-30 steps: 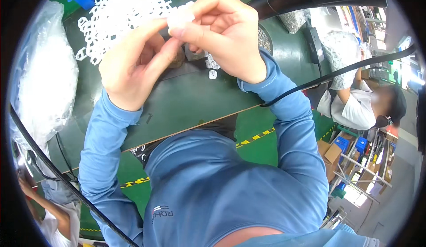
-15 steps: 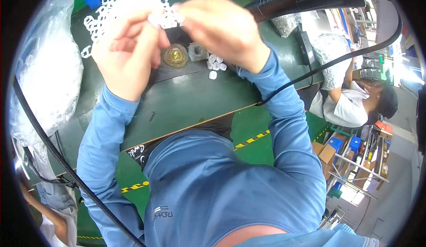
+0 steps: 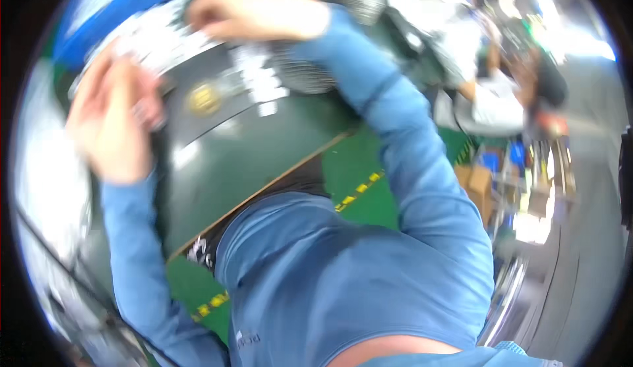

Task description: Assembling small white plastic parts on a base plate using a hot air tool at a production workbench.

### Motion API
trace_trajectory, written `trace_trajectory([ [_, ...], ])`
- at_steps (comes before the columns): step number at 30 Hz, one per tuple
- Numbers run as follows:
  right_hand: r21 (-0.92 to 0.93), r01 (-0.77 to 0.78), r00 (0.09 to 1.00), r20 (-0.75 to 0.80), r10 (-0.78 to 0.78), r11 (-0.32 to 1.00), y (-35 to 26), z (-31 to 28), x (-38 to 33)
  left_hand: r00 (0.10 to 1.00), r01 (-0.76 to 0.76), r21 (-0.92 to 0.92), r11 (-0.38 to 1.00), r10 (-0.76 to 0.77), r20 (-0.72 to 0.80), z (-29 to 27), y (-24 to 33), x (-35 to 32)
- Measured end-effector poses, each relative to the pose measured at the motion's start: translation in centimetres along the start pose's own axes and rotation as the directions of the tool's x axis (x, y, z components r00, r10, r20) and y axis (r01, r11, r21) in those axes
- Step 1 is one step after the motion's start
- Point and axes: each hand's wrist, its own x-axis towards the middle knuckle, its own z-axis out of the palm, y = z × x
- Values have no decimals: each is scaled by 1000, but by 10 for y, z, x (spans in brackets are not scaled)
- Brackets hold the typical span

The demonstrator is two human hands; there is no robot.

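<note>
My left hand is over the left of the table, fingers bent together. A small shiny piece shows at its fingertips, too smeared to name. My right hand reaches to a heap of small white plastic parts, its fingers curled at the heap's right side; what is between them is hidden. Between and below my hands, a round yellowish clear fixture sits on a dark mat. A clear block stands beside it. Right of that lie several small white pieces.
A blue bin stands behind the heap. Clear plastic bags fill the left side. A grey ribbed item lies under my right forearm. The table's front edge runs before my body. Another person sits at the right.
My hands have parted: the left moved left and down, the right moved left and up to the white heap. The whole view has shifted and blurred.
</note>
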Motion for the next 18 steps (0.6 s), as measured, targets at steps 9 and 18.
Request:
trace_trajectory([
  [9,-35,5,998,64,-3,999,3,33,23,997,68,127,990,-63,-40,4,-4,-6],
  [18,276,259,936,-307,-170,926,-24,11,-24,998,41,169,985,-32,-53,-3,-8,-2],
])
